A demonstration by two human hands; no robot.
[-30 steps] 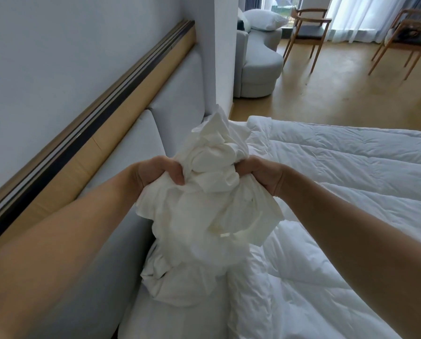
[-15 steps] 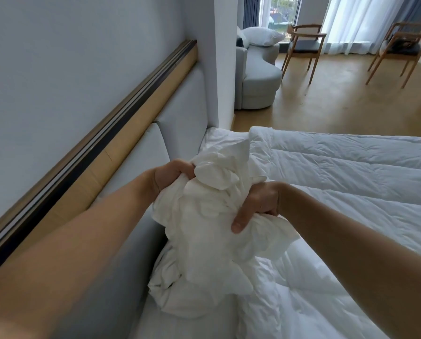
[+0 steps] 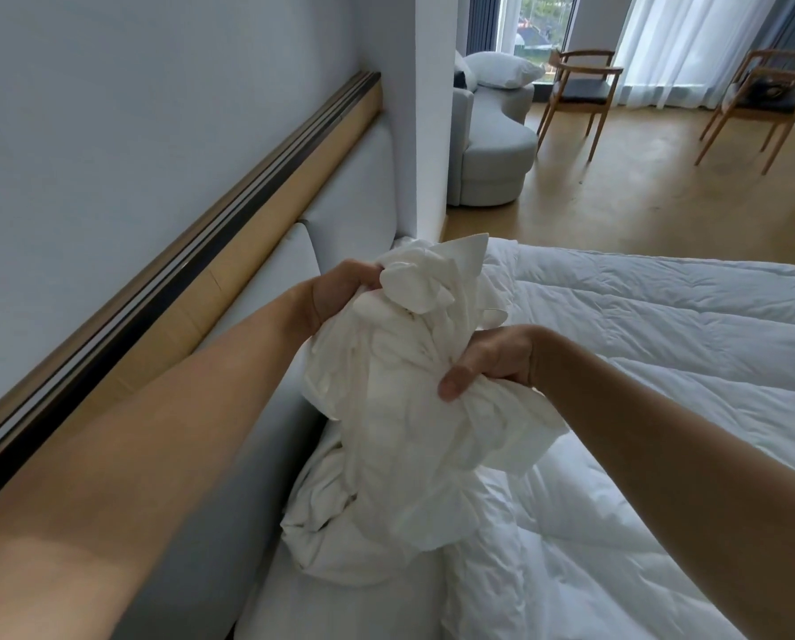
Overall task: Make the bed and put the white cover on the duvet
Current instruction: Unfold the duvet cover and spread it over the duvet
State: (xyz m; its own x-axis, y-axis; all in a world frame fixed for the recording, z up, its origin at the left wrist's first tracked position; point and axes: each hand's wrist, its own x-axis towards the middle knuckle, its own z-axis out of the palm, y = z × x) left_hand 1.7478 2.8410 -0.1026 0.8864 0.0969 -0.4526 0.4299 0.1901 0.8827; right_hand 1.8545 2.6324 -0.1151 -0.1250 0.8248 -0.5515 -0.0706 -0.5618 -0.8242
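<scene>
— How far along is this job standing, would you say?

— Early on, I am judging. The white cover is hanging in a crumpled bunch between both hands, up in the air over the left side of the bed, close to the padded headboard. Its lower folds are trailing down and resting on the bed beside that headboard.

— And the hands are really holding it?

— Yes, both. The left hand is clutching the upper, far part of the bunch, with its fingers digging into the cloth. The right hand is gripping it lower and nearer, curling round a fistful of fabric.

— What is the duvet doing meanwhile?

— The duvet is lying bare across the bed to the right, with its quilted stitching showing. It is lying fairly flat at the far side and bunching up at the near side. As far as I am seeing, none of it is sitting inside the cover.

— So what is remaining?

— Nearly everything, I am guessing. Someone is going to need the opening or a corner of that bunch, and I am not managing to pick either out. After that comes feeding the duvet in, shaking it down and smoothing the bed. A pillow is sitting on the grey armchair far across the room, so it is probably waiting for its place on the bed too.
</scene>
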